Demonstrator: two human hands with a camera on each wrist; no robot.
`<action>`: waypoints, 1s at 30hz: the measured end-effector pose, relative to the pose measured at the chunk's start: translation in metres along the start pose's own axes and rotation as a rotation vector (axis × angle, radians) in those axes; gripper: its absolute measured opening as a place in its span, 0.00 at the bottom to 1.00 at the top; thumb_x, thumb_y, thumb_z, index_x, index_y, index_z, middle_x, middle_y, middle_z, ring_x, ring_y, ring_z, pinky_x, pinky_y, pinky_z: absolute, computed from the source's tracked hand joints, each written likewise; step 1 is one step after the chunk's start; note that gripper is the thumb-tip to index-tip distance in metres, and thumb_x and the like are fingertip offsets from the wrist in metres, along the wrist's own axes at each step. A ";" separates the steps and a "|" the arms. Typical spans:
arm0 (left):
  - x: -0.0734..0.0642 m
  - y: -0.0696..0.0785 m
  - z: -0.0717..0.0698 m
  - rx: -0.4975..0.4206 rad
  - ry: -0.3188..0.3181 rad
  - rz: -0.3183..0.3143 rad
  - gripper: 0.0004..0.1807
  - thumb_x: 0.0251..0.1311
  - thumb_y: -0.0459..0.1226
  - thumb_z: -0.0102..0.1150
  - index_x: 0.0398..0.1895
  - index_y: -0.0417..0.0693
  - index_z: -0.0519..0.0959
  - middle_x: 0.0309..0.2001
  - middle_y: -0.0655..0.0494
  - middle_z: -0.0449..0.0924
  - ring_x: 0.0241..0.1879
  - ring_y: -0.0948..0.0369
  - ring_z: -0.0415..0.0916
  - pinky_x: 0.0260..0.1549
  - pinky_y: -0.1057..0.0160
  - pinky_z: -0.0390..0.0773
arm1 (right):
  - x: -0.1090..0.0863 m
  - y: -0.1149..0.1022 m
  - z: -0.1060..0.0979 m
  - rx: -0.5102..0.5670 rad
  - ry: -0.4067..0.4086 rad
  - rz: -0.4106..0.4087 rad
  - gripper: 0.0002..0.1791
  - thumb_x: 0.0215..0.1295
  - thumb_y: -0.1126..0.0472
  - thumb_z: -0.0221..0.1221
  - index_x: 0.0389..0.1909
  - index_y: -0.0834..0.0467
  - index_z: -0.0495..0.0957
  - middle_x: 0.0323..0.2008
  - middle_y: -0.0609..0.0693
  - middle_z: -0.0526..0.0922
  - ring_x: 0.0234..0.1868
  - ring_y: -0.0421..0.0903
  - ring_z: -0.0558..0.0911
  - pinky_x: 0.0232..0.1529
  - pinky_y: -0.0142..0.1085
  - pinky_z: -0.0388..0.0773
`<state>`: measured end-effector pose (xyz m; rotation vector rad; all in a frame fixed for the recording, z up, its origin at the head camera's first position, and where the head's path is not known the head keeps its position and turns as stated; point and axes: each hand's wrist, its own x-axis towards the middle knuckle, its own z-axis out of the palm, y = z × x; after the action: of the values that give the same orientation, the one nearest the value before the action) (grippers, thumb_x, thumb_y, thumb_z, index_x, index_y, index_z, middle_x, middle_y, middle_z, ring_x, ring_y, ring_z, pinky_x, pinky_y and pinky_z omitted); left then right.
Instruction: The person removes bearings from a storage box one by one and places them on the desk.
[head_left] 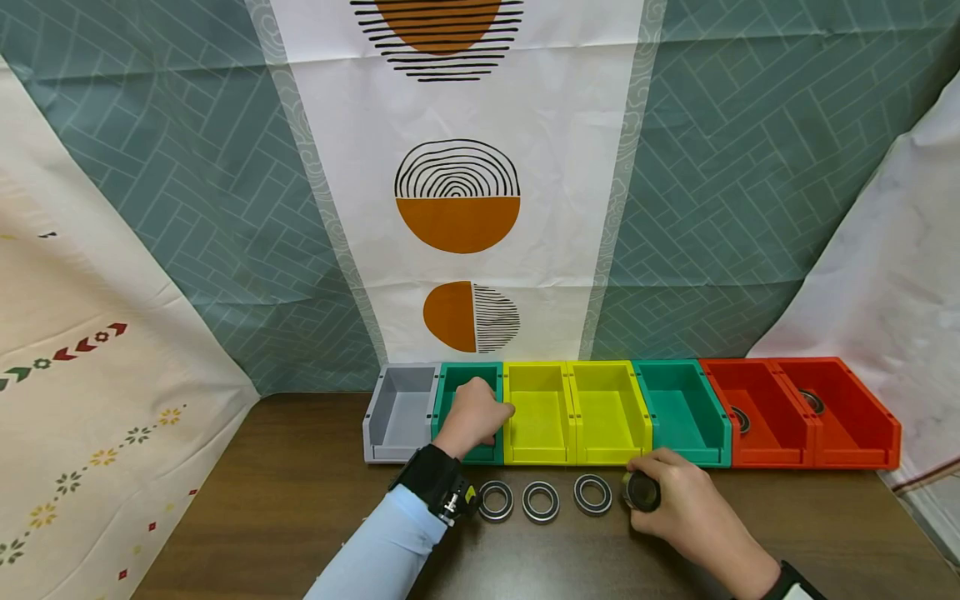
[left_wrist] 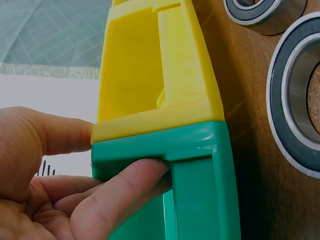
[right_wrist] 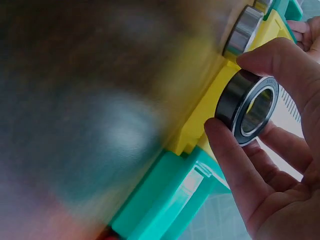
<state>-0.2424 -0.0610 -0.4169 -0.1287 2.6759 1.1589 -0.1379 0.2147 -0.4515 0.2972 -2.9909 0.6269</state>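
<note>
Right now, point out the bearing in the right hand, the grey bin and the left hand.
Held bearing (right_wrist: 236, 101): right wrist view, outer curved side.
Grey bin (head_left: 393, 454): head view, low front wall.
Left hand (head_left: 474, 415): head view, on its back.

A teal curtain (head_left: 487, 167) (its middle white) hangs beside cream cloth (head_left: 105, 408).

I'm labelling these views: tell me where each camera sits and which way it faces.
Head: on the head, facing forward and down at the bins; left hand, right hand and left forearm show.
Left wrist: on that wrist, facing the green bin; left hand shows in part.
Right wrist: on that wrist, facing the held bearing; right hand and part of left hand show.
Shared: head and right wrist both show that bearing.
</note>
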 end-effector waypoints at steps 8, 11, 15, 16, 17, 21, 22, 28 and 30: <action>0.001 -0.001 0.000 0.004 0.004 -0.003 0.18 0.56 0.42 0.59 0.13 0.48 0.67 0.11 0.60 0.56 0.16 0.56 0.79 0.15 0.65 0.79 | 0.002 0.005 0.002 0.003 -0.060 0.026 0.27 0.31 0.54 0.75 0.40 0.54 0.81 0.35 0.46 0.77 0.33 0.40 0.74 0.32 0.31 0.78; 0.000 0.000 0.000 -0.002 0.002 0.000 0.17 0.56 0.42 0.59 0.14 0.47 0.69 0.11 0.60 0.56 0.17 0.55 0.79 0.16 0.65 0.79 | 0.003 0.006 0.003 0.003 -0.076 0.040 0.27 0.31 0.54 0.75 0.40 0.54 0.81 0.34 0.46 0.77 0.32 0.40 0.73 0.32 0.32 0.78; 0.000 0.000 0.000 -0.006 -0.003 -0.003 0.17 0.56 0.42 0.59 0.15 0.47 0.70 0.12 0.60 0.56 0.18 0.55 0.79 0.16 0.66 0.79 | 0.003 0.007 0.005 0.007 -0.092 0.054 0.27 0.31 0.53 0.75 0.39 0.53 0.82 0.33 0.46 0.77 0.31 0.40 0.73 0.32 0.31 0.76; 0.000 0.000 0.000 -0.005 -0.003 -0.004 0.17 0.56 0.42 0.59 0.14 0.47 0.69 0.11 0.60 0.55 0.17 0.55 0.79 0.16 0.66 0.79 | 0.004 0.008 0.005 0.009 -0.094 0.055 0.27 0.31 0.53 0.75 0.39 0.53 0.82 0.33 0.46 0.76 0.31 0.40 0.73 0.32 0.31 0.76; -0.001 0.000 0.000 -0.003 -0.002 -0.003 0.18 0.56 0.42 0.59 0.13 0.48 0.67 0.11 0.60 0.55 0.17 0.55 0.79 0.16 0.66 0.79 | 0.004 0.008 0.005 0.009 -0.094 0.054 0.27 0.31 0.53 0.75 0.39 0.53 0.82 0.33 0.46 0.77 0.31 0.40 0.73 0.32 0.31 0.77; -0.001 0.000 0.000 0.000 -0.001 -0.003 0.21 0.56 0.42 0.59 0.10 0.51 0.63 0.10 0.60 0.53 0.16 0.55 0.79 0.15 0.67 0.78 | 0.003 0.009 0.006 -0.002 -0.083 0.041 0.26 0.32 0.53 0.75 0.38 0.53 0.82 0.33 0.46 0.77 0.32 0.39 0.73 0.32 0.32 0.77; -0.001 0.000 0.000 0.000 0.001 -0.001 0.22 0.56 0.42 0.59 0.10 0.51 0.62 0.10 0.60 0.53 0.16 0.55 0.79 0.15 0.67 0.78 | 0.003 0.009 0.006 -0.005 -0.080 0.038 0.26 0.32 0.53 0.75 0.38 0.54 0.82 0.32 0.46 0.78 0.32 0.39 0.73 0.32 0.32 0.76; -0.003 0.001 -0.001 -0.002 0.001 -0.004 0.22 0.55 0.42 0.60 0.09 0.51 0.61 0.09 0.60 0.53 0.15 0.55 0.78 0.15 0.66 0.78 | 0.004 0.009 0.006 -0.011 -0.082 0.036 0.26 0.33 0.52 0.75 0.38 0.54 0.82 0.32 0.45 0.78 0.32 0.39 0.73 0.31 0.32 0.76; -0.002 0.001 -0.001 -0.001 0.000 -0.011 0.22 0.55 0.42 0.60 0.09 0.51 0.62 0.09 0.60 0.54 0.15 0.55 0.78 0.15 0.66 0.78 | 0.004 0.010 0.006 -0.011 -0.087 0.038 0.26 0.33 0.52 0.75 0.39 0.54 0.82 0.32 0.45 0.78 0.31 0.39 0.73 0.31 0.32 0.75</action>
<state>-0.2403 -0.0607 -0.4151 -0.1431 2.6708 1.1571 -0.1439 0.2202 -0.4601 0.2745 -3.0888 0.6163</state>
